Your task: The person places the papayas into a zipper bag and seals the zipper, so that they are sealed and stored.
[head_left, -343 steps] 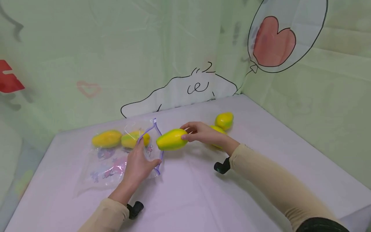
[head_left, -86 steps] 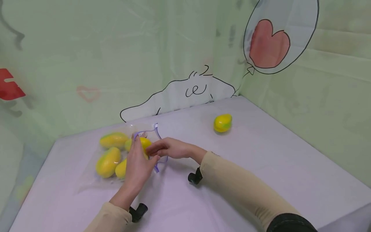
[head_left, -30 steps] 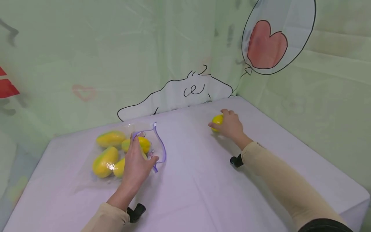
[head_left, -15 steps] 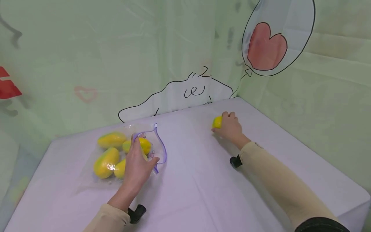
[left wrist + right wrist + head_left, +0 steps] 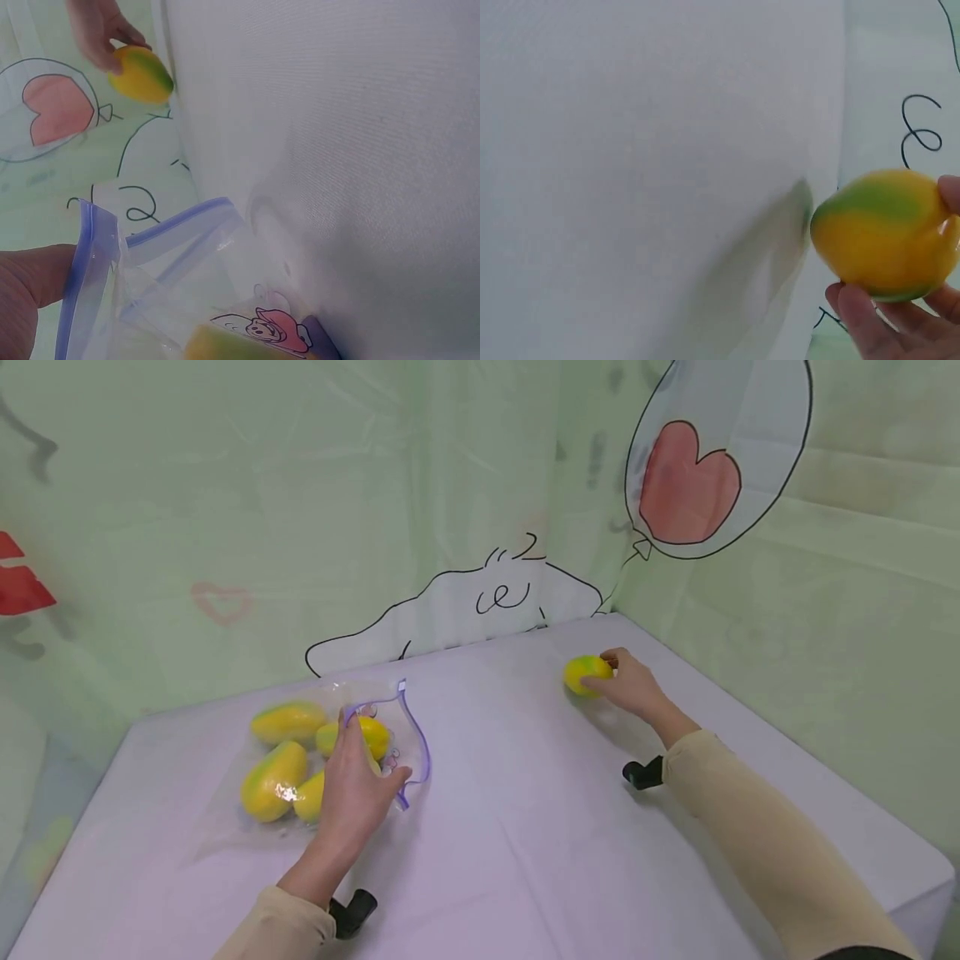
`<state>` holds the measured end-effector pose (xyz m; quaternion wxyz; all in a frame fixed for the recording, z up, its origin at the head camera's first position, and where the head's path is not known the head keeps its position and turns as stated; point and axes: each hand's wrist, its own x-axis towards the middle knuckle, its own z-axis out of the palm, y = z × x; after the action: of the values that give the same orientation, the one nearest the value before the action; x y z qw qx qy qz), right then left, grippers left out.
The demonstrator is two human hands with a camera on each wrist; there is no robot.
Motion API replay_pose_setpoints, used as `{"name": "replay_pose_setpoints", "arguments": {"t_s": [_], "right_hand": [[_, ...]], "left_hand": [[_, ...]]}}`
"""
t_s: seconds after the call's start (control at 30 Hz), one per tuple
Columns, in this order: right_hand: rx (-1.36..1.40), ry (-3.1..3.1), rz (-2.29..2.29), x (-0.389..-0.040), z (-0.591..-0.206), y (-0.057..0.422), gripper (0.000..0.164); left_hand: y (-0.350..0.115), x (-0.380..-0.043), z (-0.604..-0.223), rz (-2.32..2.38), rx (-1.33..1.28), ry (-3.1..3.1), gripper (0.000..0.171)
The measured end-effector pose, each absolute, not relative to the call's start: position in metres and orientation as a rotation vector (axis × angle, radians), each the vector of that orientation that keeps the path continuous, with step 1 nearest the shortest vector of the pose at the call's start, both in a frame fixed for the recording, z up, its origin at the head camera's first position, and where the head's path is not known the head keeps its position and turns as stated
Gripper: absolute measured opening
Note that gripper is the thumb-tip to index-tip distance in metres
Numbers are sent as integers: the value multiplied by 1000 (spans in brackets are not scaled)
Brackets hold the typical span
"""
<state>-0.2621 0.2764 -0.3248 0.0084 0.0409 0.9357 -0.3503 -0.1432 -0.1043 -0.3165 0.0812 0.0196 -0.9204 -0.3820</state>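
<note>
In the head view my left hand (image 5: 358, 781) holds the mouth of a clear zip bag (image 5: 414, 727) with a purple zip strip, thumb and fingers spread apart at the opening. Several yellow-green papayas lie inside, one papaya (image 5: 288, 722) at the far side and another papaya (image 5: 273, 781) nearer. The left wrist view shows the purple strip (image 5: 180, 221) standing apart, with one digit behind its edge. Over at the right, my right hand (image 5: 637, 689) grips another papaya (image 5: 585, 675) by its right end. The right wrist view has this papaya (image 5: 885, 232) between thumb and fingers, above its shadow.
A white cloth (image 5: 480, 852) covers the table. Pale green curtains (image 5: 300, 510) with drawings stand along its back and right sides. Black wrist cameras, one on the left wrist (image 5: 352, 912) and one on the right (image 5: 643, 773), stick out beneath the sleeves.
Since the oldest frame, more papayas have gone into the bag. My right hand has gone back to the right, taken hold of the last outside papaya and turned it. The left hand stays put.
</note>
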Motion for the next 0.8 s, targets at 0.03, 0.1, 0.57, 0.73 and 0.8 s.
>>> {"name": "replay_pose_setpoints", "arguments": {"t_s": [0.03,0.1,0.57,0.73,0.8], "right_hand": [[130,2897,-1137,-261,-325,279,77],[121,2844,-1221,-260,-324,284,77],[-122,2550,-1591,-252,-316,273,70],[-190,2495,-1613,-249,-314,252,64],[-224,2480,-1603,-248,-315,243,63]], "left_hand": [[-104,-143,-316,-1140,60,-2752,98],[-104,-143,-317,-1138,60,-2756,98],[-104,-142,-316,-1135,53,-2752,98],[-103,-143,-317,-1138,60,-2758,99],[-103,-143,-316,-1138,63,-2760,99]]}}
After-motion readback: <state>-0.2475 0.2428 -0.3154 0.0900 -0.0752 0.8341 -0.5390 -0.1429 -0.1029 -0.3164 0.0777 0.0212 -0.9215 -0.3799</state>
